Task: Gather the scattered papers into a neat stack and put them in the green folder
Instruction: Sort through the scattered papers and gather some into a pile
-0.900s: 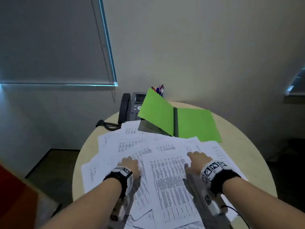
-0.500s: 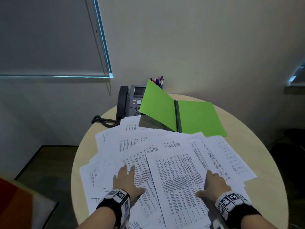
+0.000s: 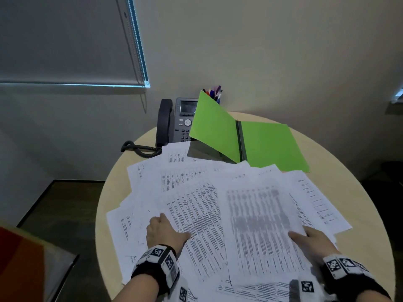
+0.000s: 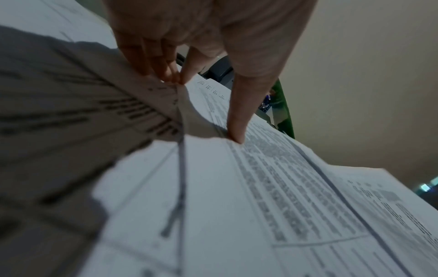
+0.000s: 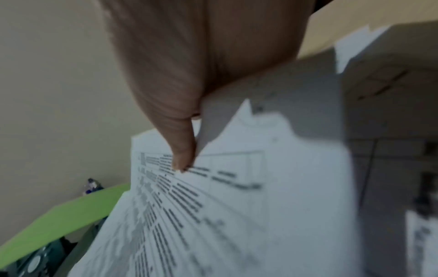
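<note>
Several printed papers (image 3: pixel 192 192) lie fanned over the round table (image 3: pixel 362 216). Behind them the green folder (image 3: pixel 270 144) lies open, its left cover propped up. My left hand (image 3: pixel 163 233) sits on the left part of the pile; in the left wrist view its fingers (image 4: pixel 166 75) curl on a raised fold of paper while the thumb (image 4: pixel 237 135) presses a sheet. My right hand (image 3: pixel 311 238) pinches the right edge of the top sheet (image 3: pixel 257 225), thumb (image 5: pixel 182 161) on top, fingers hidden beneath. The folder (image 5: pixel 71 208) also shows in the right wrist view.
A grey desk phone (image 3: pixel 181 123) with its coiled cord stands at the back left, under the folder's raised cover. A cup of pens (image 3: pixel 214 94) stands behind the folder. Bare table shows right of the papers. A red and grey object (image 3: pixel 24 269) sits low on the left.
Both hands slid back toward the near edge of the pile. They went from lying flat on the sheets to gripping paper. The top sheet is moving and blurred.
</note>
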A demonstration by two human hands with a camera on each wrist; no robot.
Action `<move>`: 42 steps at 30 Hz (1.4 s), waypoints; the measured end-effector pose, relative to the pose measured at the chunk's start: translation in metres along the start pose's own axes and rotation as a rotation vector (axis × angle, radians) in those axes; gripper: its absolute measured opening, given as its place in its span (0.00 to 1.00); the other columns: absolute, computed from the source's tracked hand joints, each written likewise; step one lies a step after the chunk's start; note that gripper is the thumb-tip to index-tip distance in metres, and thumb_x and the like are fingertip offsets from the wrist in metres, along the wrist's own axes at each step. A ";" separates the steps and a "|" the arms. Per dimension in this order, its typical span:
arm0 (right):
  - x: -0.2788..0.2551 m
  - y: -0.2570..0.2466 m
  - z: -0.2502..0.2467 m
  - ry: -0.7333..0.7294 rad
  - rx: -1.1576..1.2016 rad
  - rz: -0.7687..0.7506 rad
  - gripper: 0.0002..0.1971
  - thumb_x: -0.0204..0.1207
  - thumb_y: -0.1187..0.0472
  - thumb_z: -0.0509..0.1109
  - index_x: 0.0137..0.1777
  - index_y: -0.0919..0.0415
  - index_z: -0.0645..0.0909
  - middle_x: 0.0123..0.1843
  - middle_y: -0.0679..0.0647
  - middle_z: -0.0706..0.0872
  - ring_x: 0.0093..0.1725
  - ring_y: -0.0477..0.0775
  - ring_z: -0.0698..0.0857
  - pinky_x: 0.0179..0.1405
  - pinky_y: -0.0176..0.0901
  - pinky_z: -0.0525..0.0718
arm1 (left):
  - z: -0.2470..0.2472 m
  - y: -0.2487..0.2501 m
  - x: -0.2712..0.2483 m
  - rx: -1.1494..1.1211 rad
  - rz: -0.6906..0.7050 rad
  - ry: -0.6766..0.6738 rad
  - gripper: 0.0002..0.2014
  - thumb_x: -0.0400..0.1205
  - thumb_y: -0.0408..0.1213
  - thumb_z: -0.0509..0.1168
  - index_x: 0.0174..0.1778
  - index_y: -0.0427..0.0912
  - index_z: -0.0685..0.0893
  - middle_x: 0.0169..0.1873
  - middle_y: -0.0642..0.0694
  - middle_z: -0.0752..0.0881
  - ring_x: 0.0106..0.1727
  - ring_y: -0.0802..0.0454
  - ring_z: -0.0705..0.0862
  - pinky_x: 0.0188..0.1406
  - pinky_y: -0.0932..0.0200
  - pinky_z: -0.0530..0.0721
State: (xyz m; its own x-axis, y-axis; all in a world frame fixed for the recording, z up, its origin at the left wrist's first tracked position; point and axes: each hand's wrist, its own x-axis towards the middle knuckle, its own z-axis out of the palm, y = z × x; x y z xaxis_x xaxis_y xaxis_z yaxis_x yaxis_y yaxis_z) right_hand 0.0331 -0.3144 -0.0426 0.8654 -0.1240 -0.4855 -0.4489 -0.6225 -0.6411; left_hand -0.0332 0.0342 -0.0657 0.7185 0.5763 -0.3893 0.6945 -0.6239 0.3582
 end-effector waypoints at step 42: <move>0.035 -0.006 -0.022 -0.297 -0.018 -0.118 0.05 0.68 0.74 0.73 0.36 0.66 0.81 0.30 0.59 0.85 0.29 0.56 0.82 0.33 0.42 0.84 | 0.057 0.055 -0.056 -0.003 0.196 0.075 0.26 0.85 0.44 0.54 0.81 0.49 0.59 0.82 0.46 0.58 0.83 0.48 0.56 0.80 0.51 0.57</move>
State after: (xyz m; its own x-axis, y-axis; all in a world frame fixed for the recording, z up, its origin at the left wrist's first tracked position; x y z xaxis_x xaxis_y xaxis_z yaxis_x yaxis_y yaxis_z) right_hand 0.0712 -0.3320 -0.0428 0.8073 0.1789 -0.5624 -0.3433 -0.6329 -0.6940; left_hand -0.0374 -0.0626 -0.0723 0.8406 0.4819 -0.2475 0.5412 -0.7265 0.4235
